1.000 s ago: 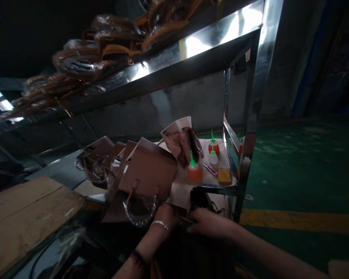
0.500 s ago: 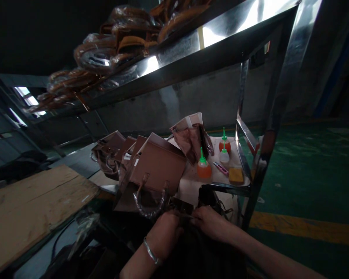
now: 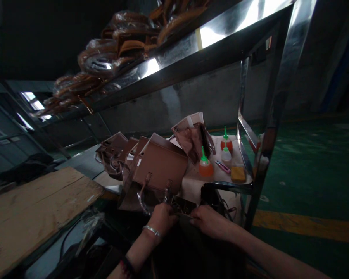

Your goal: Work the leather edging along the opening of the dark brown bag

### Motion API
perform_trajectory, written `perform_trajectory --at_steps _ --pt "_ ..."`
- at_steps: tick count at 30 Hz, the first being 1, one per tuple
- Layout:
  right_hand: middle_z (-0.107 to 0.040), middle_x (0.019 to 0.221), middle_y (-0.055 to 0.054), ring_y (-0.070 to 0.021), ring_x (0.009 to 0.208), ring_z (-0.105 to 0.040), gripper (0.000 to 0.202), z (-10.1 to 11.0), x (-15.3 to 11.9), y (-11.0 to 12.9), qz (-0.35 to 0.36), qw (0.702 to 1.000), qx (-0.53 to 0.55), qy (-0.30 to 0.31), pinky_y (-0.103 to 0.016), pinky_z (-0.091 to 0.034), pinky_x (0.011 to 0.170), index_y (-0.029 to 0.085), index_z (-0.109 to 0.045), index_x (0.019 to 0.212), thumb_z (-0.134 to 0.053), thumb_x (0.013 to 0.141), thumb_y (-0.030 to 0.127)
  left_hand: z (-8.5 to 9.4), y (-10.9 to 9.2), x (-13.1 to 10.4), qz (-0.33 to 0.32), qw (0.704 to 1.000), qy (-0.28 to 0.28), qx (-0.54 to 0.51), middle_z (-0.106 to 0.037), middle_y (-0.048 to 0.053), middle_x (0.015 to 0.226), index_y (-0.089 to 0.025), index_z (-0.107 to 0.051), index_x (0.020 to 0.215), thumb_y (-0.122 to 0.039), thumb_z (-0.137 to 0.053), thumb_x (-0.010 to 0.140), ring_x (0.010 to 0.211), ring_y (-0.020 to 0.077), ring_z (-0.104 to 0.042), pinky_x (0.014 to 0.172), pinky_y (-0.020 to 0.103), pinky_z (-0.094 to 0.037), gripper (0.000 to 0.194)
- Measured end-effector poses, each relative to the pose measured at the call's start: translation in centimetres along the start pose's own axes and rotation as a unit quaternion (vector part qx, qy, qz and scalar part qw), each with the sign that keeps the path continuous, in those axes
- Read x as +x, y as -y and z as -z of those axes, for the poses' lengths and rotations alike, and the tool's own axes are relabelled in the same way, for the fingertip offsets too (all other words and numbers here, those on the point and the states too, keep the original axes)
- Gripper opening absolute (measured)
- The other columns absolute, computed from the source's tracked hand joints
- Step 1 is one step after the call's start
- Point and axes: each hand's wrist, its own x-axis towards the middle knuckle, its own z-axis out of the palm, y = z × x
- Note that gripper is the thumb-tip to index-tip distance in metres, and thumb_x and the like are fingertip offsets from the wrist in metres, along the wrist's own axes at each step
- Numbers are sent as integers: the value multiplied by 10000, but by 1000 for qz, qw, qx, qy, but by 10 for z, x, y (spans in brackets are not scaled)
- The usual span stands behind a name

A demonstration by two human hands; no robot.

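My left hand point(image 3: 162, 217), with a silver bangle at its wrist, is closed at the lower middle of the view. Beside it on the right, my right hand point(image 3: 208, 221) is closed too. Between them runs the thin edge of something dark; its kind is lost in shadow. Just beyond my left hand lies a brown handbag point(image 3: 160, 161) with plastic-wrapped handles. A small open box point(image 3: 184, 205) with shiny bits shows past my fingers. Close to my right hand is a black item with straps point(image 3: 211, 197).
On the shelf point(image 3: 192, 188) stand squeeze bottles with green nozzles point(image 3: 206, 168), a pink cutter point(image 3: 222, 167) and a yellow sponge point(image 3: 238, 174). More brown bags point(image 3: 112, 153) lean to the left. Overhead, a metal rack point(image 3: 177, 52) carries plastic-wrapped brown pieces. A wooden board point(image 3: 43, 209) is at left.
My left hand has moved up and to the left, so the gap between my hands is wider and more of the dark edge shows. My right hand has barely moved.
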Motion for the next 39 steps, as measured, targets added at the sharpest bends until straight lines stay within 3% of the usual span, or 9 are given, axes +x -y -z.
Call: perform_trajectory --at_steps 8,14,19,22,25,28,32,34,39 --pt "-602 625 -38 -122 577 -507 204 -3 3 -6 21 1000 -5 -9 -208 -284 486 125 -630 681 -438 717 184 2 0 6 28 999 2 -30 -619 36 665 -122 -643 672 -216 -565 623 704 166 -573 585 197 -382 132" --pt "-574 579 -18 -101 543 -484 197 -5 7 -11 28 1000 -1 -7 -197 -273 472 125 -622 647 -444 703 187 -3 7 12 -2 996 -15 -92 -616 61 892 -112 -549 979 -156 -609 573 806 159 -561 649 185 -396 413" --pt "-559 558 -14 -95 519 -460 200 -4 7 -10 27 1000 3 -13 -192 -264 449 124 -622 640 -440 697 186 -4 12 13 -73 986 57 -137 -634 0 868 -158 -608 926 -127 -558 627 833 132 -553 700 165 -388 305" --pt "-569 572 -19 -97 528 -462 206 -2 7 -8 24 1000 6 -11 -184 -267 443 123 -627 654 -436 699 184 -3 13 11 -122 974 104 -162 -635 -24 818 -170 -634 882 -194 -523 679 809 138 -550 674 173 -387 232" --pt "-578 580 -26 -100 533 -467 208 -1 7 -7 19 1000 6 -9 -183 -269 443 122 -633 663 -440 698 189 -4 15 10 -146 963 124 -188 -625 4 758 -121 -632 840 -300 -413 768 734 152 -542 610 199 -385 292" --pt "-587 585 -31 -101 531 -470 206 -2 8 -7 15 1000 4 -4 -186 -264 444 122 -640 669 -447 696 191 -5 18 12 -149 963 127 -187 -615 15 737 -111 -620 785 -297 -353 792 715 154 -530 615 210 -380 325" --pt "-594 598 -37 -101 528 -471 211 -2 9 -9 11 1000 3 -1 -186 -263 440 117 -641 679 -447 702 197 -5 19 11 -142 973 76 -164 -600 12 797 -137 -559 855 -217 -457 717 758 150 -518 651 206 -372 189" --pt "-595 602 -39 -101 527 -474 215 -2 10 -9 9 1000 5 0 -185 -264 437 113 -640 686 -443 707 199 -4 17 5 -142 980 37 -133 -583 5 776 -146 -515 861 -138 -497 650 723 141 -512 626 201 -363 213" --pt "-595 602 -36 -103 550 -488 200 1 10 -7 10 1000 13 6 -181 -279 455 112 -637 676 -447 700 169 -2 13 -12 -199 976 7 -83 -562 -2 798 -181 -480 769 -31 -415 620 753 128 -503 667 196 -350 221"
